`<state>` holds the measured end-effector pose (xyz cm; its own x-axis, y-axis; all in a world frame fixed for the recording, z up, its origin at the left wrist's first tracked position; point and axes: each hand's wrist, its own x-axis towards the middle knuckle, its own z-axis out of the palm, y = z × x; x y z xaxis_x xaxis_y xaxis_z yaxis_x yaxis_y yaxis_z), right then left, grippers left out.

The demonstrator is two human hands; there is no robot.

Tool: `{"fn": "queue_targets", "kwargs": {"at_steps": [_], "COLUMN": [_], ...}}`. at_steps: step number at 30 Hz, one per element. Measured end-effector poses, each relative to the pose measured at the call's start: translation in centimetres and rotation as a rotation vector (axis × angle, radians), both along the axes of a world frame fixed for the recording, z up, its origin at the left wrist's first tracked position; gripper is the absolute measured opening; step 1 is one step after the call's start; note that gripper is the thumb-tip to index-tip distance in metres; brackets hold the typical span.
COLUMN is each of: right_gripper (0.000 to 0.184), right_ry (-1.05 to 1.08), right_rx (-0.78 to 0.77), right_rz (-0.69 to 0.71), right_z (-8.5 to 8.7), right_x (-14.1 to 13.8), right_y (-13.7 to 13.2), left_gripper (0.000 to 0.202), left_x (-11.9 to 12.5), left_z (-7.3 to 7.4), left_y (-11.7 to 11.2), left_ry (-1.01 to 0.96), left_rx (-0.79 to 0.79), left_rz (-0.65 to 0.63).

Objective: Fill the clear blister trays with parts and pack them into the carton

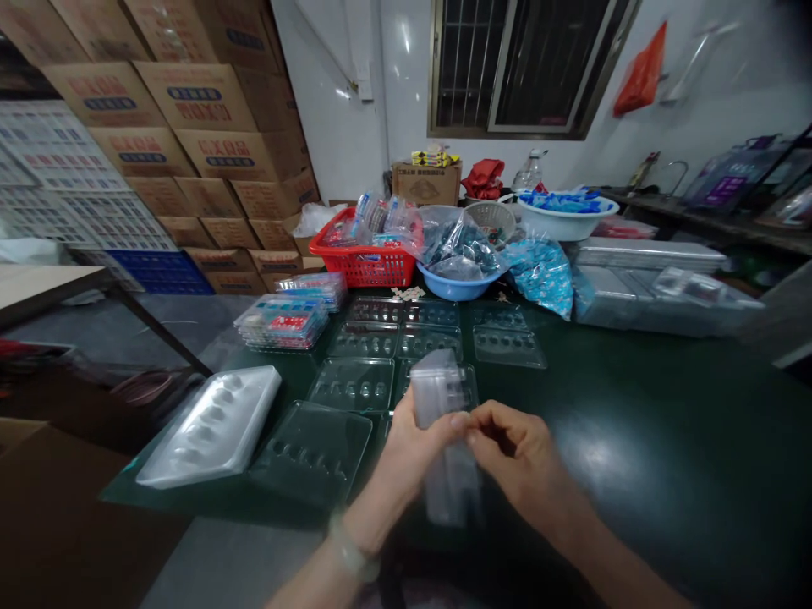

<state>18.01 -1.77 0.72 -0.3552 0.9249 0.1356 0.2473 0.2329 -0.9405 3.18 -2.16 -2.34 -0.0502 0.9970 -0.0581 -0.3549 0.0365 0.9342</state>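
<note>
A stack of clear plastic blister trays [437, 397] stands on edge in my left hand [415, 436], whose fingers wrap round it. My right hand [517, 440] pinches at the stack's near edge, its thumb and forefinger close to my left thumb; motion blurs the stack's lower part. Single clear trays with moulded hollows lie in rows on the dark green table beyond, among them one tray [352, 385] left of my hands and another tray [317, 448] nearer the front edge. A thick pile of such trays [212, 423] lies at the table's left.
Filled flat packs [285, 320] are piled at the left back. Behind stand a red basket [374, 269], a blue basin [458, 286], a blue patterned bag [539, 275] and bagged clear trays [660, 296]. Cardboard boxes [209, 101] are stacked by the wall.
</note>
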Motion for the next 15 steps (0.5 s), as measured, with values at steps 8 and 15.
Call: {"fn": "queue_targets", "kwargs": {"at_steps": [8,15], "right_gripper": [0.012,0.033], "right_ry": [-0.524,-1.052], "right_rx": [0.564,0.802], "right_rz": [-0.333,-0.004], "right_z": [-1.2,-11.6], "right_x": [10.7,11.9], "right_y": [4.1,7.0], "left_gripper": [0.051,0.051], "left_x": [-4.5,-4.7], "left_z": [0.4,-0.3], "left_y": [-0.1,-0.2], "left_ry": [-0.267,-0.275], "left_rx": [-0.266,-0.256], "left_rz": [0.231,0.193]}}
